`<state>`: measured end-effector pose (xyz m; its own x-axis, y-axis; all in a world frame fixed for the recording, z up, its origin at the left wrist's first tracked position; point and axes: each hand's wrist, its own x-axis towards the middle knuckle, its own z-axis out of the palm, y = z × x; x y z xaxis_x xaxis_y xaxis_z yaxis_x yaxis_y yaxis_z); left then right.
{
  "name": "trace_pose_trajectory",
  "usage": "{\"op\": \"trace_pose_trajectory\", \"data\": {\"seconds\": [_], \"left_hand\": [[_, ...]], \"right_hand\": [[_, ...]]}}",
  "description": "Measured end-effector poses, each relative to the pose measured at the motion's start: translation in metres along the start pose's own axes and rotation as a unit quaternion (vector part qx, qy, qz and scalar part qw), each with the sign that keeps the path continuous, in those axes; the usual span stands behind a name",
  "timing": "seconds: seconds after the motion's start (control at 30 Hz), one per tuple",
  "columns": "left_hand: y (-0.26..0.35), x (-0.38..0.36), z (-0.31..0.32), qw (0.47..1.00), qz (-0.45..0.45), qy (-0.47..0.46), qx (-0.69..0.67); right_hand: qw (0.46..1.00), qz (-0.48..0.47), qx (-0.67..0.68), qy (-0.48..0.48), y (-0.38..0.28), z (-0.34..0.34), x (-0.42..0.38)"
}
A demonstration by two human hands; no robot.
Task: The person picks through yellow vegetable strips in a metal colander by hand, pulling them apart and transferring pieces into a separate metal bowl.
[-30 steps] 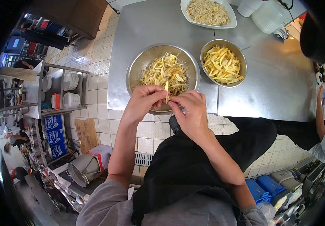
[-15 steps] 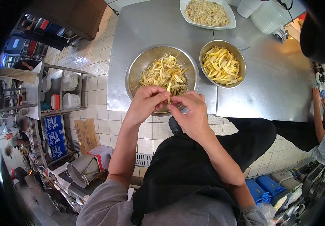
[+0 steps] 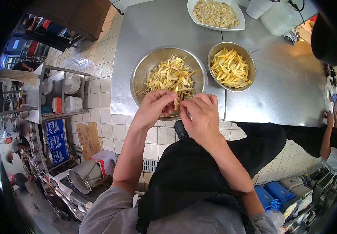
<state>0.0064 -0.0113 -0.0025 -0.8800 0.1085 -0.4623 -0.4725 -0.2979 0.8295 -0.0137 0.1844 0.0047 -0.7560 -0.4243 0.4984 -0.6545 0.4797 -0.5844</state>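
My left hand [image 3: 154, 107] is closed in a pinch on a slender pale-yellow floret [image 3: 176, 102], which looks like banana blossom. Close beside it, my right hand [image 3: 201, 119] has thumb and fingers drawn together; whatever is between the tips is too small to make out. Both hands are over the near rim of a perforated metal colander [image 3: 139, 78], which holds a heap of similar florets [image 3: 170, 76] mixed with thin stringy bits. To the right stands a metal bowl [image 3: 253, 66] filled with cleaner-looking yellow florets [image 3: 230, 68].
The bowls stand on a steel table [image 3: 277, 85]. Behind is a white dish [image 3: 240, 19] of chopped pale food, with white plastic containers [image 3: 279, 17] to its right. A shelf rack [image 3: 53, 93] stands left. At far right, another person's arm [image 3: 326, 136] reaches to the table.
My right hand's fingertips have shifted slightly right and curled, away from the floret's side. The floret sits lower in my left fingers. The bowls have not visibly moved.
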Motion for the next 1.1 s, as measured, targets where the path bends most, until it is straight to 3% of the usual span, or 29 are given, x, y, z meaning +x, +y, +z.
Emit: {"op": "trace_pose_trajectory", "data": {"seconds": [0.1, 0.33, 0.63, 1.03, 1.1], "left_hand": [[-0.002, 0.002, 0.006, 0.997, 0.016, 0.020, 0.076], [0.005, -0.001, 0.003, 0.998, -0.003, 0.027, 0.051], [0.004, -0.010, -0.012, 0.996, -0.071, -0.059, 0.017], [0.028, -0.008, -0.015, 0.976, -0.095, -0.125, 0.153], [0.037, -0.007, -0.010, 0.978, -0.073, -0.075, 0.182]], "right_hand": [[1.000, -0.014, -0.015, -0.010, -0.004, -0.003, 0.002], [0.999, -0.013, 0.002, -0.037, -0.004, -0.009, 0.004], [0.999, 0.007, -0.023, -0.026, 0.002, -0.013, 0.014], [0.993, 0.075, -0.092, 0.001, 0.030, 0.000, 0.002], [0.991, 0.086, -0.094, 0.036, 0.035, -0.003, 0.003]]}}
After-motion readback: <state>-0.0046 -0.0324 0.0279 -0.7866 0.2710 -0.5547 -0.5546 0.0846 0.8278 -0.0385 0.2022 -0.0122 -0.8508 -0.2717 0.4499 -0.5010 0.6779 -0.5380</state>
